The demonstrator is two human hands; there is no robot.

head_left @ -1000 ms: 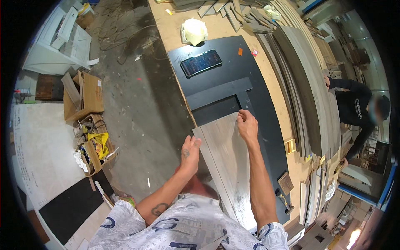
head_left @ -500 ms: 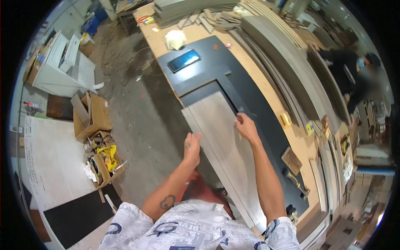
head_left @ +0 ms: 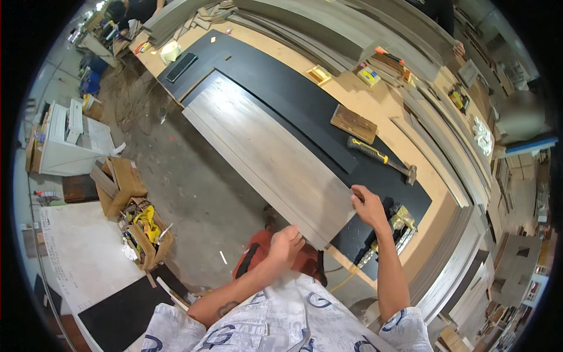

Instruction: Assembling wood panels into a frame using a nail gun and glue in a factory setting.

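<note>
1. We are gripping the near end of a long grey wood-grain plank (head_left: 264,149) with both hands; it is lying lengthwise along the near edge of the workbench (head_left: 346,88), resting partly on a black panel (head_left: 281,82) that covers much of the benchtop.
2. Our left hand (head_left: 285,245) is closing its fingers over the plank's near corner, right at the bench's near edge, with the thumb on top.
3. Our right hand (head_left: 369,205) is grasping the plank's other end corner, fingers curled over the short edge where the grey surface is meeting the black panel.
4. A hammer with a yellow-and-black handle (head_left: 381,158) is lying on the black panel just beyond our right hand, with a brown wooden block (head_left: 353,123) just past it, towards the bench's far edge.
5. A yellowish power tool (head_left: 396,226) is sitting near the bench's right end, close beside our right wrist; we cannot tell exactly what kind it is.
6. At the bench's far left end, a dark flat phone-like slab (head_left: 181,67) is lying on the black panel, with a pale crumpled cloth (head_left: 170,51) near it.
7. Grey boards (head_left: 328,29) are lying stacked along the bench's far edge.
8. Below the bench, on the concrete floor, open cardboard boxes (head_left: 132,205) of scraps are standing well apart from the plank.
</note>
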